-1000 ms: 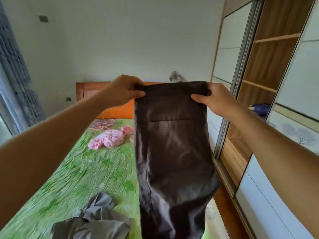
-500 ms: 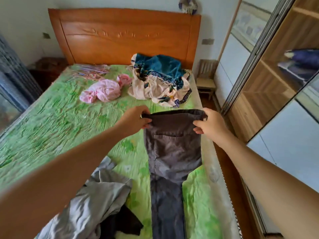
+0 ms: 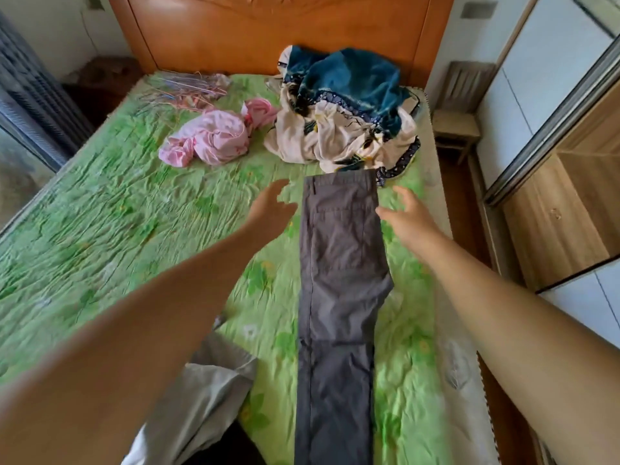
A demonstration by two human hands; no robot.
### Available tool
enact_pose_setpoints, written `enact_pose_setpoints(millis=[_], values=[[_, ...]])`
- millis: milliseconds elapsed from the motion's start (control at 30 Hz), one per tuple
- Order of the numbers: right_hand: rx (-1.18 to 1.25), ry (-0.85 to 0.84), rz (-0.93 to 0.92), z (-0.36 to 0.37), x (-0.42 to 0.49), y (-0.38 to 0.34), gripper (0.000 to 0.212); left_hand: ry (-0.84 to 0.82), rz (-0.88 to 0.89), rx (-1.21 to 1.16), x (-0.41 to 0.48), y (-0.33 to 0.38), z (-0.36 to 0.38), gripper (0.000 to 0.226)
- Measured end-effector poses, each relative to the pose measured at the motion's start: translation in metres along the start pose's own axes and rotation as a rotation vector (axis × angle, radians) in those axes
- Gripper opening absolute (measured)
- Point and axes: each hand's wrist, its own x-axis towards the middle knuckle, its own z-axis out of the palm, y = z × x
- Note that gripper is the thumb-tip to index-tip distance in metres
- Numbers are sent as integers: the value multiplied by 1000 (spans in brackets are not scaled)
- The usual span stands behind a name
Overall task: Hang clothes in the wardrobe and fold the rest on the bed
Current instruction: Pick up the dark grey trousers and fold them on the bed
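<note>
Dark grey trousers (image 3: 339,297) lie flat and lengthwise on the green bed (image 3: 117,229), waistband toward the headboard, legs folded one over the other. My left hand (image 3: 271,206) hovers just left of the waistband, fingers spread, holding nothing. My right hand (image 3: 406,219) hovers just right of it, fingers loose and empty. Neither hand touches the trousers. A light grey garment (image 3: 201,391) lies crumpled at the near edge under my left forearm, with something black beneath it.
A pink garment (image 3: 214,135) and a teal-and-cream bundle (image 3: 345,109) lie near the wooden headboard (image 3: 268,31). Thin wire hangers (image 3: 188,88) rest at the far left of the bed. The open wardrobe (image 3: 570,209) stands at right, a small chair (image 3: 459,109) beside it.
Both hands held the trousers up by the waistband, lowered them onto the bed, and have now let go and opened beside the waistband. The view tilted down toward the bed.
</note>
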Motion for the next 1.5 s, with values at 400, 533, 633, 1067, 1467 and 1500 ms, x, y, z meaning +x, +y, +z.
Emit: enact_pose_setpoints(millis=[400, 533, 633, 1067, 1467, 1500], values=[[-214, -378, 651, 153, -169, 305, 63, -493, -561, 221, -198, -305, 142, 63], [-163, -340, 734, 186, -234, 370, 58, -481, -704, 73, -265, -351, 174, 51], [-131, -212, 710, 200, -274, 397, 43, -374, -743, -79, -302, -363, 191, 26], [1, -193, 674, 228, -344, 417, 66, -569, -794, -272, -387, -394, 209, 10], [42, -246, 624, 223, -392, 441, 17, -471, -788, -425, -443, -413, 220, 28], [9, -258, 602, 222, -397, 443, 19, -457, -764, -420, -447, -412, 219, 33]])
